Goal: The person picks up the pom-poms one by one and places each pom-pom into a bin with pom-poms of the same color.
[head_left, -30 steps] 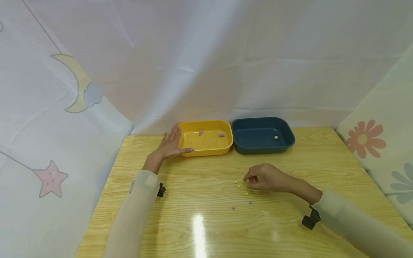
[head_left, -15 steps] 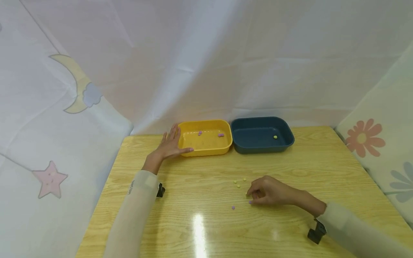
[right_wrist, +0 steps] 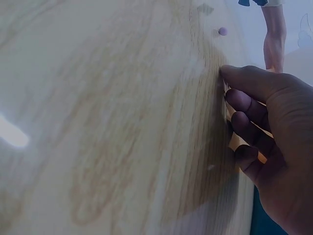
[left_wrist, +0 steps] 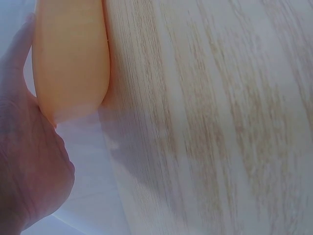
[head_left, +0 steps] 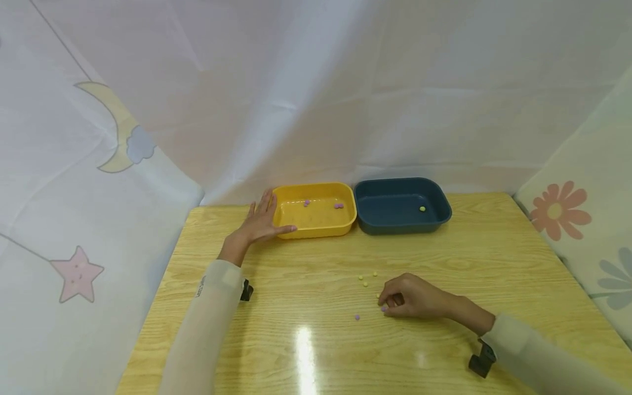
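My left hand [head_left: 258, 224] rests against the left end of the yellow tray [head_left: 316, 233], fingers spread along its side and thumb along its front wall. Small purple beads [head_left: 338, 206] lie inside that tray. My right hand [head_left: 415, 296] is low over the table, thumb and forefinger pinching a purple bead [head_left: 383, 309]; in the right wrist view the fingertips hide this bead. Just beyond the forefinger is a yellow bead [head_left: 378, 296]. Several more yellow beads [head_left: 365, 285] lie nearby, and another purple bead [head_left: 357, 317] sits to the left.
A dark blue tray [head_left: 402, 229] stands against the yellow one's right side, with one yellow bead [head_left: 422, 209] inside. Both trays stand near the back edge of the wooden table [head_left: 276, 318]. Printed cloth [head_left: 316, 99] hangs behind and at both sides.
My right hand has moved from the yellow beads toward the front of the table, down to the purple bead. A yellow bead it covered earlier now shows. The left hand has stayed put.
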Available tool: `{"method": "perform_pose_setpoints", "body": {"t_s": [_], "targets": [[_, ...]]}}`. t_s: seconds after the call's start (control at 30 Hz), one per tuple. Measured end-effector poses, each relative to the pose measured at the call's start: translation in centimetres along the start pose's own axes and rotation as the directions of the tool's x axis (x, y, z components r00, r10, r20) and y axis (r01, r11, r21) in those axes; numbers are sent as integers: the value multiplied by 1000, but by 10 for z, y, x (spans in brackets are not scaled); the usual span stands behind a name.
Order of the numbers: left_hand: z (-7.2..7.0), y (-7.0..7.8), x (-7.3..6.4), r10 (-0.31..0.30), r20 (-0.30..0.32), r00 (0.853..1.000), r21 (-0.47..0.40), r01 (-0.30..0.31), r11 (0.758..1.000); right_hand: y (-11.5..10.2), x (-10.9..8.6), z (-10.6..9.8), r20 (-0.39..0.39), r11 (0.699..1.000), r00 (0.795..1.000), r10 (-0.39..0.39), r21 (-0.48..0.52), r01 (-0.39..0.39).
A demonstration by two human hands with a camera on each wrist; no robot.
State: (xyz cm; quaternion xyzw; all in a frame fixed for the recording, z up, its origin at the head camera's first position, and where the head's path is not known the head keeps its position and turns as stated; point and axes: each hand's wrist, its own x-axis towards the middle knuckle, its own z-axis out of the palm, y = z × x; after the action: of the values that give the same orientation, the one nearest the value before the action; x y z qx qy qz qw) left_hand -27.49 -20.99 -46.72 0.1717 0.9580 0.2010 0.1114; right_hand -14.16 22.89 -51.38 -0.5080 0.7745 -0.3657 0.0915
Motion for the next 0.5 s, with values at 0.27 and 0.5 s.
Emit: {"method": "perform_pose_setpoints", "body": {"t_s": [0.27,0.5], "targets": [[-1,0,-1,1,-5,1000,-2,-1,1000,-3,2,1,-24,1000,1000,5,-17,-5],[1,-1,0,11,-14,1000,3,-11,1000,-6,2,2,-26,999,999,20,-26,-21]]}}
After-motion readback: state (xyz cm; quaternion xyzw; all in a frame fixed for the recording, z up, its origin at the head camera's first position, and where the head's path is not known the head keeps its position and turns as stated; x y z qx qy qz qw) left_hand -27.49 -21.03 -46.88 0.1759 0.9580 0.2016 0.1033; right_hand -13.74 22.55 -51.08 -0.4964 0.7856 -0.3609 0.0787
